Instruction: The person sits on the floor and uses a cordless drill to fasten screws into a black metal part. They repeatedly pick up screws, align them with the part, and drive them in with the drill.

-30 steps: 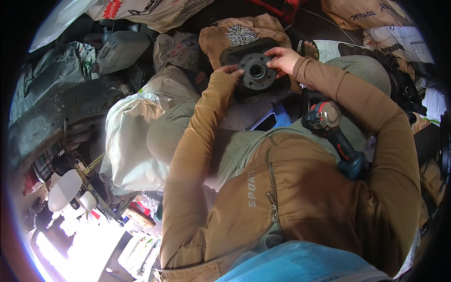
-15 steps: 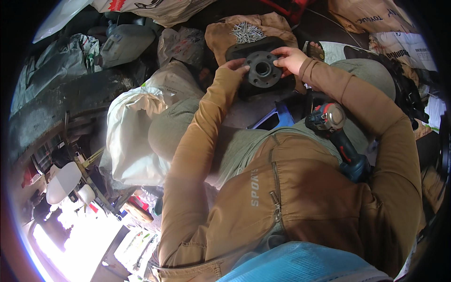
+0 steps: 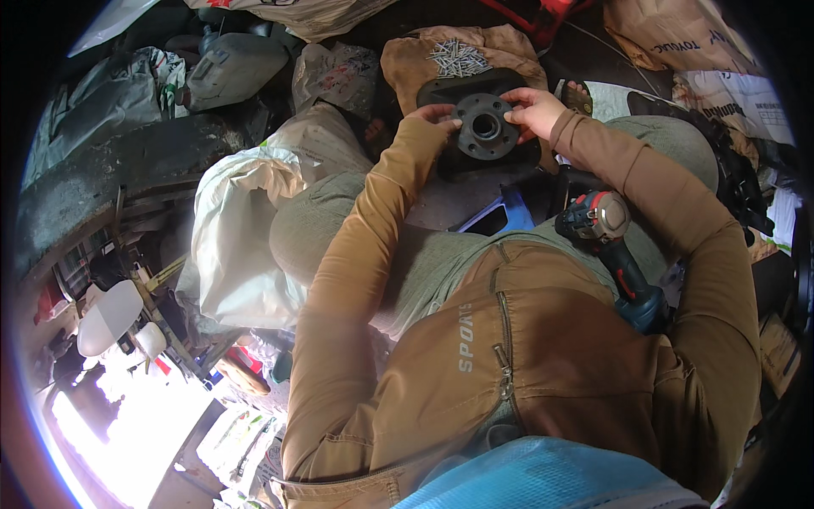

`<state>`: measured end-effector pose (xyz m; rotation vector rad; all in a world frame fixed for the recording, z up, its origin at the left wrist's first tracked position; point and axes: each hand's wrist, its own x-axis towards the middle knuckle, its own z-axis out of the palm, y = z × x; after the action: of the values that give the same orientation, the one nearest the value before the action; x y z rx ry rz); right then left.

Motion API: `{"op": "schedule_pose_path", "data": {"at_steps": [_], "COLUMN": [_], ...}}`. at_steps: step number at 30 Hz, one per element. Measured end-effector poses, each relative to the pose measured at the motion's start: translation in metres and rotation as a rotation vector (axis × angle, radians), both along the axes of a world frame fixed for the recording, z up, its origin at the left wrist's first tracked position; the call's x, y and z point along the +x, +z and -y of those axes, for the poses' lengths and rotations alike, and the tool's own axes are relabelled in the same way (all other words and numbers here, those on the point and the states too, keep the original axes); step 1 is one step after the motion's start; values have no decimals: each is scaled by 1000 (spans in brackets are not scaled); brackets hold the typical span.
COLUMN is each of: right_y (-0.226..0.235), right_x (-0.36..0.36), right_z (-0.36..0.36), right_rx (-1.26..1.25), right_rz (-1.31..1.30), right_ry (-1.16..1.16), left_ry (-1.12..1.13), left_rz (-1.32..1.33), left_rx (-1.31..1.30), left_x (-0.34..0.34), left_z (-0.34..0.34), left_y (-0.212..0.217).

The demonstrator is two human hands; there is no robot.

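Between my two hands is a round dark metal flange [image 3: 499, 149] with a raised centre hole and a ring of small holes. My left hand [image 3: 434, 115] pinches its left rim, and my right hand [image 3: 534, 112] holds the right rim with thumb and fingers. Beneath it sits a black part with a rounded plate [image 3: 439, 88] showing behind; whether the flange touches it I cannot tell. Beyond that, a heap of thin silver rivet-like pins [image 3: 459, 58] lies on brown sacking [image 3: 405, 68]. A cordless power driver [image 3: 623, 267] rests against my lap, at my right forearm.
Left of my knee stands a white plastic sack [image 3: 233, 263]. A blue frame-like piece [image 3: 514, 209] lies between my legs. Paper sacks [image 3: 678, 38] are at far right, a grey jug [image 3: 237, 69] at far left, and a red metal piece [image 3: 543, 24] at the back.
The whole scene sits slightly further right in view. Both hands keep the same hold on the flange, with no clear movement of it against the black part.
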<state>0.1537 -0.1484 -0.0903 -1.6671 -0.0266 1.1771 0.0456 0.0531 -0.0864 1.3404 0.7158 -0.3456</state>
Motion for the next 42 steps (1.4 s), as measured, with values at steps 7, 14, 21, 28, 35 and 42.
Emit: {"op": "schedule_pose_path", "data": {"at_steps": [7, 14, 21, 28, 35, 42], "right_y": [2, -1, 24, 39, 14, 6], "right_x": [2, 1, 5, 5, 10, 15], "right_z": [-1, -2, -4, 10, 1, -6], "right_rx": [0, -4, 0, 15, -41, -60], "right_rz": [15, 71, -31, -307, -161, -132], "right_ry": [21, 41, 68, 198, 111, 71], "left_ry": [-36, -24, -66, -303, -110, -111], "left_rz": [-41, -27, -64, -202, -147, -111], "left_rx": [40, 15, -58, -85, 28, 158], "left_x": [0, -2, 2, -1, 6, 10], "left_z": [-2, 1, -3, -14, -7, -9], "left_y": [-1, 3, 39, 58, 28, 1]}}
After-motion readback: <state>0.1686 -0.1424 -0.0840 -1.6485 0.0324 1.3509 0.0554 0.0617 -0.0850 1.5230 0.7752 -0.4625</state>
